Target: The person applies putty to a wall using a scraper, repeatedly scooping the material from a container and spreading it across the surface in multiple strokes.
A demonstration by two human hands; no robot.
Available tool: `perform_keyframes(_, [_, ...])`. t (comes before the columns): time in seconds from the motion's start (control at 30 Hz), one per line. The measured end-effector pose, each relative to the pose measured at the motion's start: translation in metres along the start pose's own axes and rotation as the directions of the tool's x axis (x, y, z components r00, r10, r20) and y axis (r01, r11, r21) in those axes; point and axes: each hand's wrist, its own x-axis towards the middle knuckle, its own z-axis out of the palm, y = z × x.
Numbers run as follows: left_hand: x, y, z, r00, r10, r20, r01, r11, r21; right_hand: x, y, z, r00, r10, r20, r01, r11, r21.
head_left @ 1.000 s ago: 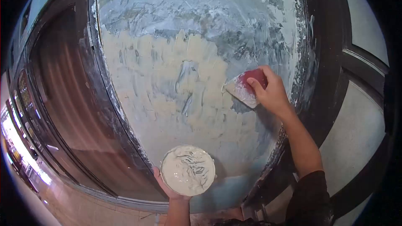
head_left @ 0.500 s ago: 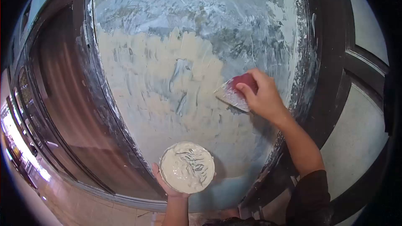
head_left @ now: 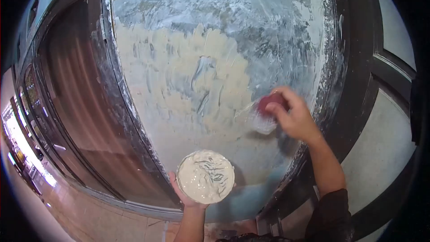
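Right hand closed on red-handled putty knife, now lower on the blue wall panel than a second ago, blurred mid-stroke. Left hand cupped under putty bowl, raised slightly. Filled patch spreading downward.
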Motion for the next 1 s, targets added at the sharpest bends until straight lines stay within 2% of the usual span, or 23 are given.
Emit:
perform_keyframes(0.03, [0.001, 0.0, 0.008, 0.999, -0.031, 0.032, 0.028, 0.995, 0.095, -0.008, -0.003, 0.01, 0.997, 0.02, 0.079, -0.024, 0.999, 0.043])
perform_keyframes(0.07, [0.0, 0.0, 0.014, 0.996, -0.068, 0.06, 0.055, 0.98, 0.19, -0.014, -0.005, 0.019, 0.974, 0.121, 0.191, -0.145, 0.983, 0.116])
perform_keyframes(0.13, [-0.001, 0.002, 0.012, 0.996, -0.08, 0.05, 0.068, 0.978, 0.199, -0.023, 0.014, 0.04, 0.886, 0.256, 0.385, -0.325, 0.938, 0.124])
perform_keyframes(0.17, [-0.002, 0.003, 0.011, 0.989, -0.124, 0.082, 0.111, 0.983, 0.148, -0.027, 0.016, 0.047, 0.888, 0.261, 0.38, -0.328, 0.936, 0.126])
perform_keyframes(0.23, [-0.009, 0.008, 0.013, 0.961, -0.209, 0.181, 0.203, 0.978, 0.051, -0.033, 0.018, 0.059, 0.705, 0.422, 0.57, -0.505, 0.863, -0.016])
perform_keyframes(0.33, [-0.02, 0.019, 0.001, 0.959, -0.23, 0.168, 0.236, 0.972, -0.015, -0.044, 0.023, 0.068, 0.7, 0.405, 0.588, -0.425, 0.898, -0.112])
perform_keyframes(0.37, [-0.025, 0.023, -0.006, 0.986, -0.164, 0.034, 0.154, 0.968, 0.196, -0.046, 0.018, 0.064, 0.681, 0.472, 0.559, -0.429, 0.877, -0.218])
perform_keyframes(0.4, [-0.03, 0.029, -0.012, 0.986, -0.164, 0.033, 0.154, 0.968, 0.196, -0.05, 0.014, 0.065, 0.681, 0.473, 0.56, -0.43, 0.876, -0.218])
perform_keyframes(0.47, [-0.044, 0.04, -0.022, 0.979, -0.205, 0.01, 0.199, 0.96, 0.199, -0.063, 0.006, 0.07, 0.702, 0.561, 0.438, -0.549, 0.819, -0.168])
perform_keyframes(0.5, [-0.056, 0.047, -0.021, 0.963, -0.234, 0.137, 0.256, 0.95, -0.181, -0.069, 0.002, 0.073, 0.703, 0.605, 0.373, -0.603, 0.786, -0.138])
perform_keyframes(0.53, [-0.065, 0.052, -0.018, 0.963, -0.236, 0.132, 0.258, 0.948, -0.186, -0.08, -0.006, 0.08, 0.698, 0.61, 0.374, -0.607, 0.782, -0.142])
perform_keyframes(0.6, [-0.076, 0.059, -0.014, 0.981, -0.193, -0.018, 0.194, 0.971, 0.138, -0.114, -0.024, 0.098, 0.905, 0.338, 0.257, -0.352, 0.936, 0.007])
perform_keyframes(0.63, [-0.082, 0.061, -0.017, 0.989, -0.145, -0.018, 0.147, 0.978, 0.146, -0.13, -0.036, 0.106, 0.903, 0.342, 0.26, -0.355, 0.935, 0.001])
perform_keyframes(0.67, [-0.086, 0.064, -0.021, 0.989, -0.146, -0.021, 0.147, 0.979, 0.141, -0.144, -0.05, 0.116, 0.959, 0.202, 0.2, -0.196, 0.979, -0.05])
perform_keyframes(0.7, [-0.09, 0.067, -0.027, 0.995, -0.051, -0.083, 0.067, 0.978, 0.199, -0.157, -0.062, 0.127, 0.988, 0.051, 0.147, -0.036, 0.994, -0.108])
perform_keyframes(0.73, [-0.093, 0.07, -0.035, 0.99, 0.05, -0.136, -0.012, 0.964, 0.265, -0.168, -0.067, 0.139, 0.987, 0.052, 0.149, -0.036, 0.994, -0.105])
perform_keyframes(0.8, [-0.1, 0.077, -0.042, 0.989, 0.06, -0.132, -0.021, 0.961, 0.277, -0.189, -0.082, 0.159, 0.996, -0.071, 0.059, 0.079, 0.986, -0.146])
perform_keyframes(0.87, [-0.101, 0.083, -0.049, 0.992, 0.075, -0.099, -0.042, 0.954, 0.297, -0.206, -0.083, 0.183, 0.999, -0.041, 0.021, 0.044, 0.986, -0.162])
perform_keyframes(1.0, [-0.092, 0.089, -0.076, 0.985, 0.081, -0.154, -0.033, 0.956, 0.293, -0.234, -0.051, 0.231, 0.998, -0.045, -0.032, 0.036, 0.971, -0.237])
